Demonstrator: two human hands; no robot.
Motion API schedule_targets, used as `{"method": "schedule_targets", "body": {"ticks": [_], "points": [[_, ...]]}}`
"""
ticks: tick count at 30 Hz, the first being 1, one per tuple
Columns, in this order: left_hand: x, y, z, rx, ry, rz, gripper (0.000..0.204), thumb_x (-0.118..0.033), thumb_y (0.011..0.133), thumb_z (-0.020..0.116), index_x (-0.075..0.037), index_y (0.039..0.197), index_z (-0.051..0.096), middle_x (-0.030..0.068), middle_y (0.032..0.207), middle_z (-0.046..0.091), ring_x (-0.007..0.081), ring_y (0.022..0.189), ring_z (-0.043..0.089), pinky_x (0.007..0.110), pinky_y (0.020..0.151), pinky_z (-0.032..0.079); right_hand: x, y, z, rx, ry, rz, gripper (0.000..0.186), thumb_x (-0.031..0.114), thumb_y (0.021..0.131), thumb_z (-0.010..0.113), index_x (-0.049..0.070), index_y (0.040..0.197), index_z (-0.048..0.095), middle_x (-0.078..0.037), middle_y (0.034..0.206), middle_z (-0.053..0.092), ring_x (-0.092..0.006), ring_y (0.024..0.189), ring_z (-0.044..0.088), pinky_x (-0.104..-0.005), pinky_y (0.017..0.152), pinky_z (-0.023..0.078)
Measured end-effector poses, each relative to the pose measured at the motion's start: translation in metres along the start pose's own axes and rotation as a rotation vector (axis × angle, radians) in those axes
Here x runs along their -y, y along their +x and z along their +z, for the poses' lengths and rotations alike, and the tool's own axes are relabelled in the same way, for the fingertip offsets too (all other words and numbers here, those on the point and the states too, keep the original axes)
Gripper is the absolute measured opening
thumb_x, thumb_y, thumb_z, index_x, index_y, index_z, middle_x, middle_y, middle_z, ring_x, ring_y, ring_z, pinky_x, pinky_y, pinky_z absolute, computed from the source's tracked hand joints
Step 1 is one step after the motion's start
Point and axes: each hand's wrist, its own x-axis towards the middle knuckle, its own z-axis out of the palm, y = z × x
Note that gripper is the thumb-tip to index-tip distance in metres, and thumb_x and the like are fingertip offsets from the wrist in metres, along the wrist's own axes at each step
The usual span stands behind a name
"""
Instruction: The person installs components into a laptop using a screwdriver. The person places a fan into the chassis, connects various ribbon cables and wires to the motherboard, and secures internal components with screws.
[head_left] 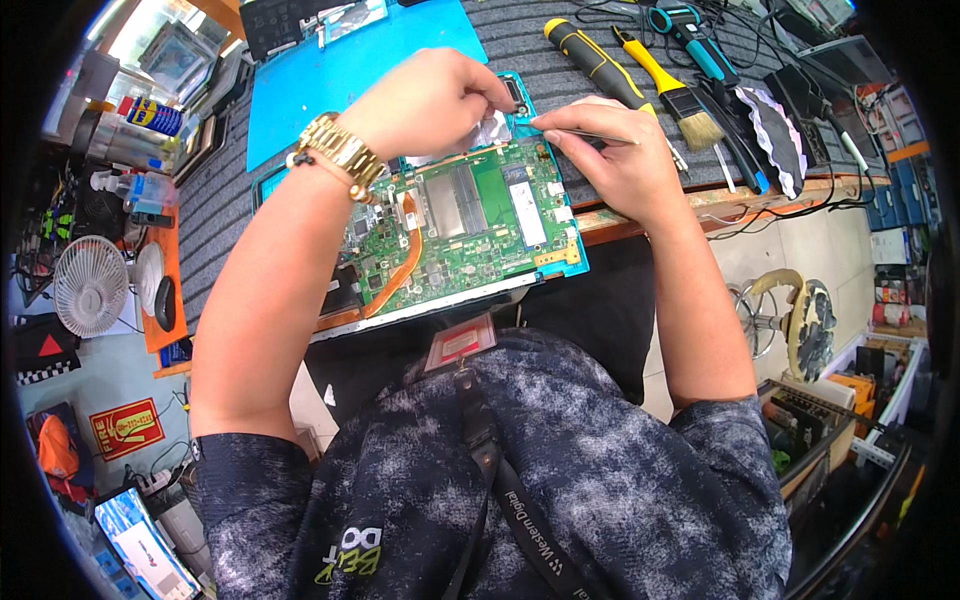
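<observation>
An opened laptop base with a teal frame lies at the bench's front edge, its green circuit board exposed. My left hand reaches over its far part with the fingers curled. The left index fingertip is down by a small black part in the far right corner; the thumb and anything pinched are hidden. In my right hand is a slender metal tool that looks like tweezers, gripped between thumb and fingers. It points left toward that same corner. A copper heat pipe runs along the board's left side.
A blue mat lies behind the laptop on the ribbed grey bench cover. To the right are a yellow-black screwdriver, a brush and a teal-handled tool. Cables trail there. A white fan stands left.
</observation>
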Motion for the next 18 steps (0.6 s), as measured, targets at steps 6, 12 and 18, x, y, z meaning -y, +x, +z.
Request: {"method": "schedule_targets", "body": {"ticks": [6, 12, 18], "points": [[0.003, -0.018, 0.0, -0.025, 0.066, 0.097, 0.018, -0.012, 0.098, 0.077, -0.002, 0.112, 0.083, 0.0108, 0.093, 0.081, 0.0193, 0.086, 0.077, 0.036, 0.084, 0.063, 0.002, -0.001, 0.002, -0.012, 0.094, 0.07, 0.015, -0.002, 0.097, 0.081, -0.001, 0.112, 0.086, -0.012, 0.101, 0.085, -0.021, 0.09, 0.076, -0.0351, 0.084, 0.06], [-0.002, -0.019, 0.007, -0.021, 0.047, 0.11, 0.019, -0.017, 0.092, 0.082, -0.003, 0.104, 0.084, 0.0158, 0.094, 0.083, 0.0305, 0.088, 0.082, 0.041, 0.084, 0.065, 0.003, 0.0, 0.0, -0.007, 0.08, 0.055, 0.015, -0.001, 0.097, 0.083, 0.0, 0.112, 0.086, -0.013, 0.102, 0.085, -0.022, 0.091, 0.078, -0.0349, 0.085, 0.062], [-0.003, -0.022, 0.013, -0.075, 0.021, 0.17, 0.017, -0.016, 0.09, 0.082, -0.003, 0.101, 0.085, 0.0162, 0.094, 0.082, 0.0319, 0.086, 0.081, 0.042, 0.082, 0.065, 0.003, 0.0, 0.0, 0.0, 0.07, 0.078, 0.016, 0.001, 0.094, 0.085, 0.002, 0.111, 0.086, -0.014, 0.103, 0.085, -0.0256, 0.094, 0.082, -0.0364, 0.086, 0.065]]}}
